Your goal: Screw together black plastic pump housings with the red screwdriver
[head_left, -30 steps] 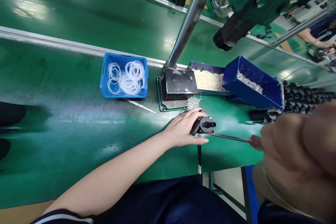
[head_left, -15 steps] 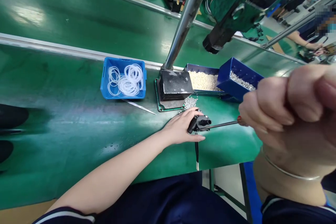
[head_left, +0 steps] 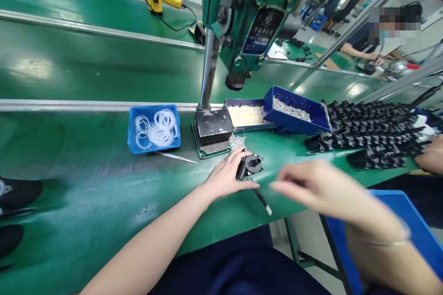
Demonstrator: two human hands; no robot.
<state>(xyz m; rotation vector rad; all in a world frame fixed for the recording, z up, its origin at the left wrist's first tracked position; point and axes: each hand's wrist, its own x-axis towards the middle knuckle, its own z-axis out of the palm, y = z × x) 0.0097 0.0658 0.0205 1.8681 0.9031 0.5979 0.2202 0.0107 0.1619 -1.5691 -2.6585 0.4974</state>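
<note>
My left hand (head_left: 224, 177) rests on the green bench, its fingers and thumb curved around a small black pump (head_left: 253, 162) with a short round spout facing up. From the pump a black cable with a pale end (head_left: 261, 199) runs toward the bench's front edge. My right hand (head_left: 308, 184) is in the air to the right of the pump, apart from it. Motion blurs its bent fingers, and no tool shows in it. Small metal nuts (head_left: 238, 142) lie in a pile just beyond my left hand, beside the press base (head_left: 214, 127).
A green press (head_left: 249, 18) overhangs the bench. Around it are a blue bin of white rings (head_left: 128, 131), tweezers (head_left: 177, 157), a tray of pale pieces (head_left: 245, 116) and a tilted blue bin of metal parts (head_left: 297, 124). Black parts (head_left: 370, 129) stand in rows near another person's hand (head_left: 432, 154).
The red-handled screwdriver that my right hand held against the pump is out of sight. That hand has moved away from my face, down toward the bench. My view has shifted right.
</note>
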